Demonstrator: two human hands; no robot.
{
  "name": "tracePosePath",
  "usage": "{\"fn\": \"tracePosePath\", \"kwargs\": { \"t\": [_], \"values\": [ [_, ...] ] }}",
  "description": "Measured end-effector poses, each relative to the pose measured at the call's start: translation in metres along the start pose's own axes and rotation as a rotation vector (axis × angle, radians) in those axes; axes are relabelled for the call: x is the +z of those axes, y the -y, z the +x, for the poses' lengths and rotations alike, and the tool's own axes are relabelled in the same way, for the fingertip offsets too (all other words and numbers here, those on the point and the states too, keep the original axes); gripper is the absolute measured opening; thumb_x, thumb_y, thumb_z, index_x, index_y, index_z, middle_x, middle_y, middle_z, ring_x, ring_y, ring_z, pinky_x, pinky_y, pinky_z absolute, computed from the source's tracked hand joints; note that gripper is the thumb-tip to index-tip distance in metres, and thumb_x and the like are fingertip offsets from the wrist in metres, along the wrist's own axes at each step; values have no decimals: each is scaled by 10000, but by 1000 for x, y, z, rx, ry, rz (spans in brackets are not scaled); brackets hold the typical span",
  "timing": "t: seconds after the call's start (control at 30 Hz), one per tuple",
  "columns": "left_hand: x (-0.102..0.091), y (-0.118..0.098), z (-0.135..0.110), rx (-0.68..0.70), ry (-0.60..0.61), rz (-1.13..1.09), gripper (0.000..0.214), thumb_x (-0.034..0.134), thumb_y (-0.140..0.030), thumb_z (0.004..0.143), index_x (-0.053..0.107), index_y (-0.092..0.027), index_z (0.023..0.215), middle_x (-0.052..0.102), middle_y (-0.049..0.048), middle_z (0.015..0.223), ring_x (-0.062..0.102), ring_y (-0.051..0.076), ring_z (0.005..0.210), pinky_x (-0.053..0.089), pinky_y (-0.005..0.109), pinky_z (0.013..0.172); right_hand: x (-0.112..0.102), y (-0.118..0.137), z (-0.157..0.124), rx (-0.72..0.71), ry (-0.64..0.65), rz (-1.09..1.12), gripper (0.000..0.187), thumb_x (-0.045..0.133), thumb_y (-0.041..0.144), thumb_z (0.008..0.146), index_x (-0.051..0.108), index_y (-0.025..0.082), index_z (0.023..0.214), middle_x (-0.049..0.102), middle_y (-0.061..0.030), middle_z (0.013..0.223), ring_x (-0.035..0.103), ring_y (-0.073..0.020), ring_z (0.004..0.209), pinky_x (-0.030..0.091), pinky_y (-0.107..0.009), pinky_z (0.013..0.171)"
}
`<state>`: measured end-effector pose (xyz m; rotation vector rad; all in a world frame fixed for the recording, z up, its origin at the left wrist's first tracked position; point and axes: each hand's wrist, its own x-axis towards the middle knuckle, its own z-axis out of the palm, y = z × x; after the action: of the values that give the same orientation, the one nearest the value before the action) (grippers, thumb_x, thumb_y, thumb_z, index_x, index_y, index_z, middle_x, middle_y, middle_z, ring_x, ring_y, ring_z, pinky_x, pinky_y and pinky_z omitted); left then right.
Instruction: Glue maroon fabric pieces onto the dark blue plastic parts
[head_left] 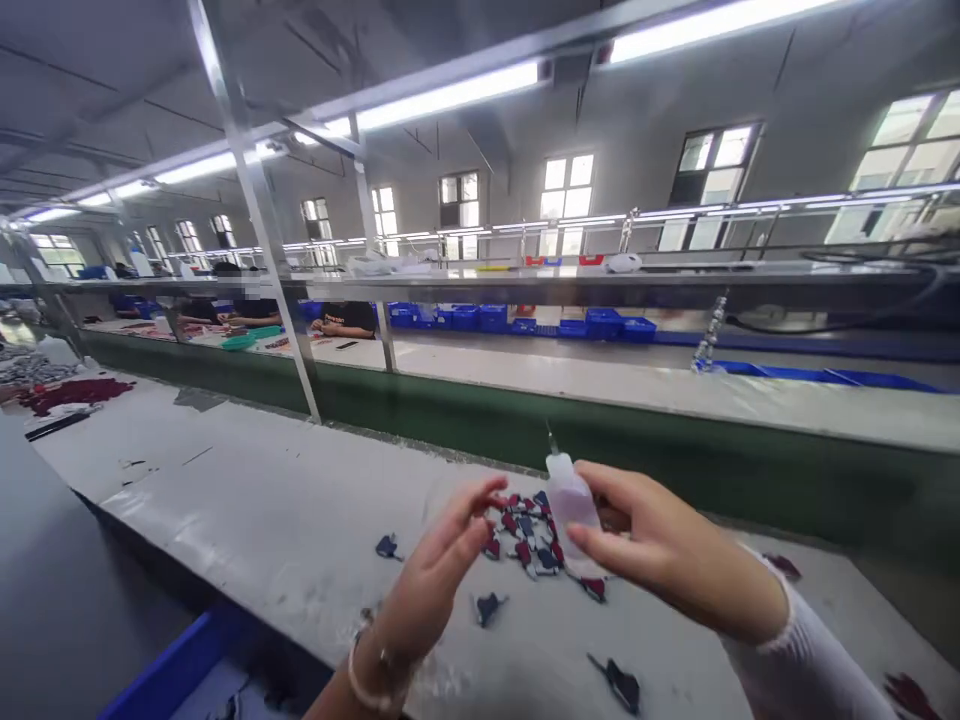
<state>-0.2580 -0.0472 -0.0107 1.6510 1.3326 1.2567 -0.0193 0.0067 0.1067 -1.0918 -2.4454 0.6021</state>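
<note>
Right hand (660,550) grips a plastic needle-tip bottle (570,505), fingers clenched around it, bottle tilted slightly, above a pile of small red-and-blue pieces (525,540) on the white tabletop (262,520). Left hand (431,580) holds nothing, fingers loosely open just beside the pile. Loose pieces (487,608) lie near. Blue bin (180,665) at near left.

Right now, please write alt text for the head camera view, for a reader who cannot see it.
The right hand holds a translucent needle-tipped plastic bottle over small red and dark blue pieces on a white workbench, beside the left hand.
</note>
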Motion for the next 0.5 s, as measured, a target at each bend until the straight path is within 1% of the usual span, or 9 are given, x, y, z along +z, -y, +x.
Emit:
{"fn": "tracePosePath", "kwargs": {
  "t": [0.03,0.07,0.1,0.17,0.2,0.3,0.37,0.43,0.5],
  "values": [
    [13,-16,4,9,107,-215,456,403,-504,986,685,-273,1261,725,82,1191,588,294,1256,505,456,1050,19,-4,-23,14,14,77,290,537,421,867,628,156,942,658,-50,876,593,-152,769,462,-230,651],
    [28,-30,10,30,207,-401,461,421,-500,986,691,-238,1251,716,100,1222,588,299,1257,497,452,1056,33,-8,-42,30,20,150,264,535,386,860,621,154,953,662,-52,905,595,-154,796,464,-229,674],
    [41,-43,15,42,304,-517,420,468,-471,982,706,-224,1223,712,102,1236,602,285,1235,488,429,1064,43,-12,-58,46,21,216,245,535,347,850,616,152,974,664,-53,938,596,-155,823,465,-229,699],
    [66,-60,22,31,439,-610,297,571,-404,959,754,-225,1109,740,84,1170,655,238,1134,506,363,1026,52,-22,-82,89,22,289,232,530,279,829,609,155,1008,660,-42,959,589,-147,841,456,-229,727],
    [76,-65,23,16,480,-615,238,612,-368,943,771,-230,1054,751,71,1139,669,217,1100,514,335,1006,53,-28,-91,116,30,300,231,530,264,825,608,159,1015,657,-32,952,582,-140,833,446,-230,727],
    [94,-65,22,-20,513,-581,156,668,-315,914,793,-238,966,767,52,1067,685,190,1046,530,298,956,50,-46,-107,176,58,299,219,549,304,853,610,181,1024,646,-5,903,551,-127,790,412,-238,707],
    [101,-62,24,-15,505,-541,148,679,-308,906,799,-235,953,767,52,1014,688,181,996,538,291,914,47,-58,-113,177,53,298,254,558,359,880,605,196,1070,650,-1,926,547,-127,796,405,-241,714],
    [105,-59,29,-7,523,-503,139,696,-304,892,803,-230,940,766,53,949,687,177,934,544,293,870,46,-69,-115,159,45,298,283,566,399,887,602,206,1091,651,-6,966,557,-134,832,410,-241,736],
    [110,-57,36,2,558,-479,121,727,-292,867,809,-237,937,769,54,933,688,180,933,544,304,880,47,-79,-116,148,79,297,265,564,423,884,614,192,1004,645,-15,937,556,-141,831,412,-242,732]
  ]
}}
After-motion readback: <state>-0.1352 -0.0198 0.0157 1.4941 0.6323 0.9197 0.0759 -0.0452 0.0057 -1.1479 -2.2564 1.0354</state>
